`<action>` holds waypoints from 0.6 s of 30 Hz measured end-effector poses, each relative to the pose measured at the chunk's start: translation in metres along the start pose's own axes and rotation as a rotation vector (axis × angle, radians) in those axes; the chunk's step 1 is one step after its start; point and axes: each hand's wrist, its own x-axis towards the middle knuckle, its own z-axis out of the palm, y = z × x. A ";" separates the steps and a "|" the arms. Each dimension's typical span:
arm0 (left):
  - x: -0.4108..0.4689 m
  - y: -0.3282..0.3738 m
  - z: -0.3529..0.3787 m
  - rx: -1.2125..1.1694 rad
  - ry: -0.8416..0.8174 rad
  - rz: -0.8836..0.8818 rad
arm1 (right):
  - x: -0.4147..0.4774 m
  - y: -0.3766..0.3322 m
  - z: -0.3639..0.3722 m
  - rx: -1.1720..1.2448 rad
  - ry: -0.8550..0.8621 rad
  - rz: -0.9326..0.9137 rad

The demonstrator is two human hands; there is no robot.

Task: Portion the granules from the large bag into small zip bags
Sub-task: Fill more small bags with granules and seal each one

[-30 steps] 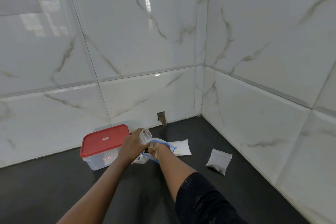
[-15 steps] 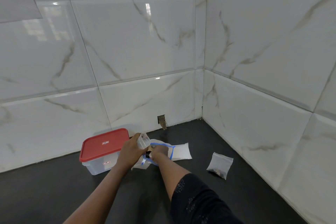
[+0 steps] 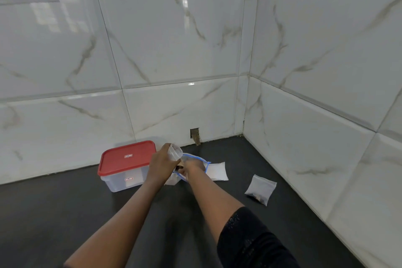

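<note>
In the tiled corner, the dark counter (image 3: 65, 213) lies bare toward the near edge. Red-lidded box (image 3: 127, 156) near back wall. Large bag (image 3: 206, 164) just right of it, blue-rimmed mouth up; right hand (image 3: 192, 168) at rim, grip not discernible. Small zip bag (image 3: 260, 189) lies apart, near right wall. Left hand (image 3: 162, 166) curled round tilted clear cup (image 3: 175, 152).

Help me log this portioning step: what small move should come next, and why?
Probably tip the clear cup a little further: the left hand holds it tilted above the blue-rimmed bag, whose mouth the right hand holds, so granules should land inside.
</note>
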 end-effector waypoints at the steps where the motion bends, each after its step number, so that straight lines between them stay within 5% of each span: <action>1: -0.001 0.000 -0.001 -0.001 0.000 -0.005 | 0.003 0.000 -0.002 -0.092 0.007 -0.018; 18: -0.006 -0.007 -0.015 0.080 -0.052 0.015 | -0.042 -0.004 -0.014 -0.145 0.124 -0.034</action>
